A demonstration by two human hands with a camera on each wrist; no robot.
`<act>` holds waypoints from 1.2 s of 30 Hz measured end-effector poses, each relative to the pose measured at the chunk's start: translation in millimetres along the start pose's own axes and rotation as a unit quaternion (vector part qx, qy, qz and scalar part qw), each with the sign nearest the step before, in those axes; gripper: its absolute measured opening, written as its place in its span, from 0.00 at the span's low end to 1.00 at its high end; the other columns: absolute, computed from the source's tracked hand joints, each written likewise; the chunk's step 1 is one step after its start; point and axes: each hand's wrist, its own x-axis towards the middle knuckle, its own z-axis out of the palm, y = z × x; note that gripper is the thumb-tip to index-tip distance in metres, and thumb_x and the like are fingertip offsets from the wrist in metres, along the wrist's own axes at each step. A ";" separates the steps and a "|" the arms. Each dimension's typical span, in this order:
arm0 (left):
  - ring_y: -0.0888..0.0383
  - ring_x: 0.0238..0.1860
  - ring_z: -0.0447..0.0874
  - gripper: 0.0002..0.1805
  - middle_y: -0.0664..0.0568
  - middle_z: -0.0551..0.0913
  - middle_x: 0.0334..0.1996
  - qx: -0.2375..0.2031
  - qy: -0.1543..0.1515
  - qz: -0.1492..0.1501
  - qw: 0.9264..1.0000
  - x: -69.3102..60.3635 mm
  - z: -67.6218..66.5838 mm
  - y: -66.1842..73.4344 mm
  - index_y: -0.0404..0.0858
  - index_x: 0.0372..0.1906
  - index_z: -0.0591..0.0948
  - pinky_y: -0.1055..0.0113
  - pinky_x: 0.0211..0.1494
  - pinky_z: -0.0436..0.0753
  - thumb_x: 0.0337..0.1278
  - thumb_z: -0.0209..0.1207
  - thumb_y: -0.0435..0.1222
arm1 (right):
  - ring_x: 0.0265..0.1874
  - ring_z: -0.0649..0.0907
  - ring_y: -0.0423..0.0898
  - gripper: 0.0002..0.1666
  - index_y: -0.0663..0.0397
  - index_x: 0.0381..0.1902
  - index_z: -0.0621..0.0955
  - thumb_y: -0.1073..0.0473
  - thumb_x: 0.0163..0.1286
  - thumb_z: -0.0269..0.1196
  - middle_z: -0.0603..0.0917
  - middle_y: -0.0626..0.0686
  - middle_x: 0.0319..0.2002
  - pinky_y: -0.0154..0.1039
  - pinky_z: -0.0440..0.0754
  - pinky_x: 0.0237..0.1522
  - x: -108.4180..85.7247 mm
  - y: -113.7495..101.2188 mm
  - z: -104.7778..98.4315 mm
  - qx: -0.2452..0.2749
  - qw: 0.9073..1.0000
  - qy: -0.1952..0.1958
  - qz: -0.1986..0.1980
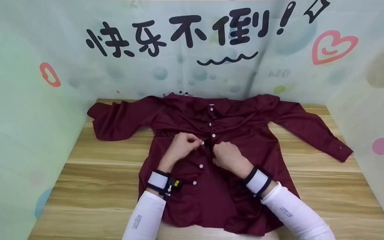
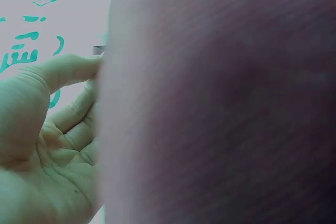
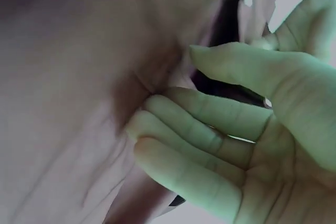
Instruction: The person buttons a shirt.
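A maroon long-sleeved shirt (image 1: 255, 143) lies spread with its collar away from me, its lower front parted. My left hand (image 1: 181, 146) pinches the left front edge beside a white button (image 1: 202, 142). Across the gap, my right hand (image 1: 228, 156) has its fingers curled at the other front edge. In the right wrist view, thumb and fingers of the right hand (image 3: 220, 124) lie round the cloth (image 3: 68, 103). Cloth (image 2: 220, 103) covers most of the left wrist view, hiding the fingertips of the left hand (image 2: 52, 135).
The wooden table (image 1: 102, 186) bears the shirt, its sleeves (image 1: 315, 130) stretched to both sides. A printed backdrop (image 1: 178, 76) with black writing stands behind, and pale panels rise at left and right. More white buttons (image 1: 201, 166) run down the front.
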 end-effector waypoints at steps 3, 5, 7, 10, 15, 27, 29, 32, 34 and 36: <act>0.64 0.24 0.79 0.07 0.58 0.82 0.19 -0.001 0.000 0.001 1.000 -0.1 -0.6 -0.7 0.43 0.29 0.87 0.70 0.32 0.75 0.57 0.62 0.40 | 0.16 0.79 0.55 0.19 0.54 0.10 0.71 0.61 0.49 0.69 0.73 0.53 0.12 0.50 0.78 0.17 -2.5 -3.9 4.5 -0.025 0.999 0.026 -0.012; 0.64 0.24 0.78 0.08 0.57 0.82 0.20 0.000 0.002 0.003 1.000 0.0 -1.5 -1.3 0.43 0.28 0.87 0.70 0.32 0.75 0.57 0.62 0.40 | 0.14 0.79 0.55 0.17 0.55 0.10 0.72 0.63 0.48 0.69 0.73 0.54 0.12 0.49 0.77 0.15 -3.9 -6.4 7.6 -0.042 0.997 0.051 -0.026; 0.63 0.24 0.78 0.08 0.57 0.82 0.20 -0.002 0.003 0.005 1.000 -0.3 -3.0 -1.5 0.42 0.28 0.87 0.70 0.31 0.74 0.58 0.62 0.40 | 0.14 0.79 0.55 0.16 0.55 0.10 0.73 0.65 0.48 0.67 0.74 0.55 0.12 0.48 0.76 0.13 -5.4 -8.7 10.0 -0.061 0.995 0.070 -0.037; 0.63 0.24 0.78 0.08 0.56 0.82 0.20 -0.004 0.007 0.007 1.000 -0.9 -5.5 -2.4 0.42 0.28 0.87 0.69 0.31 0.74 0.57 0.62 0.39 | 0.14 0.79 0.54 0.14 0.56 0.11 0.74 0.69 0.47 0.66 0.75 0.55 0.13 0.47 0.76 0.12 -6.9 -9.9 13.3 -0.090 0.991 0.090 -0.048; 0.63 0.24 0.78 0.07 0.58 0.81 0.19 -0.008 0.005 0.003 1.000 -2.3 -7.2 -4.4 0.42 0.28 0.87 0.70 0.30 0.75 0.57 0.62 0.39 | 0.15 0.79 0.55 0.14 0.56 0.10 0.73 0.69 0.48 0.65 0.76 0.56 0.14 0.47 0.76 0.13 -7.8 -5.2 15.4 -0.078 0.992 0.100 -0.029; 0.62 0.24 0.80 0.07 0.57 0.82 0.21 -0.020 -0.010 -0.008 1.000 -2.5 -1.0 2.1 0.41 0.30 0.87 0.69 0.31 0.77 0.57 0.62 0.38 | 0.25 0.81 0.46 0.08 0.53 0.23 0.88 0.61 0.61 0.66 0.84 0.47 0.24 0.43 0.79 0.32 -4.8 36.1 2.3 0.221 0.973 0.003 0.063; 0.62 0.24 0.80 0.07 0.58 0.82 0.20 -0.021 -0.010 -0.008 1.000 -3.0 0.0 3.6 0.41 0.30 0.87 0.69 0.31 0.76 0.57 0.62 0.38 | 0.27 0.82 0.44 0.07 0.55 0.29 0.88 0.60 0.62 0.66 0.85 0.49 0.29 0.41 0.79 0.34 -5.5 43.0 5.4 0.298 0.950 0.012 0.087; 0.62 0.23 0.79 0.07 0.58 0.81 0.19 -0.018 -0.009 -0.006 1.000 -3.4 2.5 4.1 0.42 0.29 0.87 0.70 0.30 0.76 0.57 0.61 0.39 | 0.26 0.82 0.43 0.08 0.63 0.34 0.87 0.62 0.64 0.65 0.84 0.52 0.31 0.39 0.81 0.31 -4.8 48.1 9.8 0.443 0.888 0.018 0.121; 0.63 0.23 0.79 0.07 0.58 0.81 0.19 -0.015 -0.009 -0.004 1.000 -3.7 4.6 4.3 0.42 0.28 0.86 0.70 0.30 0.75 0.57 0.61 0.39 | 0.27 0.83 0.45 0.09 0.68 0.37 0.85 0.64 0.64 0.65 0.83 0.54 0.33 0.41 0.83 0.31 -3.7 48.5 11.4 0.526 0.837 0.021 0.148; 0.63 0.23 0.79 0.08 0.58 0.81 0.19 -0.013 -0.010 -0.003 1.000 -3.9 7.0 4.7 0.43 0.28 0.86 0.70 0.29 0.74 0.57 0.61 0.40 | 0.29 0.83 0.44 0.11 0.70 0.40 0.84 0.64 0.65 0.64 0.83 0.54 0.34 0.42 0.84 0.33 -2.3 48.0 12.3 0.587 0.791 0.023 0.170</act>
